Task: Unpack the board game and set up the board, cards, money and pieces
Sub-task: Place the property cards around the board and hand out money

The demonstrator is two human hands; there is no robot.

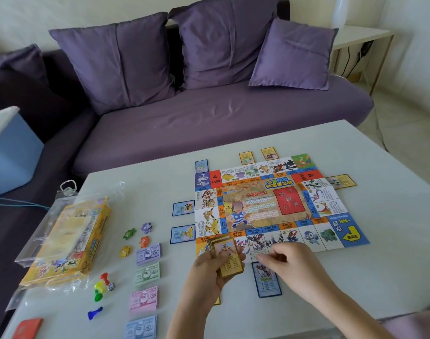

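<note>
The colourful game board [270, 204] lies unfolded on the white table [306, 148]. Property cards lie around its edges, several blue-framed ones on the left [183, 207] and yellow ones at the far side [245, 157]. My left hand [206, 272] grips a fanned stack of yellow cards [227, 255] at the board's near edge. My right hand [286, 256] hovers with curled fingers just above a blue-framed card [269, 281] lying in front of the board. Left of my hands lie stacks of paper money [145, 275], small star tokens [135, 238], coloured pawns [100, 287] and a die [111, 286].
The yellow game box [72, 241] sits in a clear plastic bag at the table's left side. A red card pile [28, 329] lies at the near left corner. A purple sofa [209, 113] with cushions stands behind the table, a blue box [11, 148] on it.
</note>
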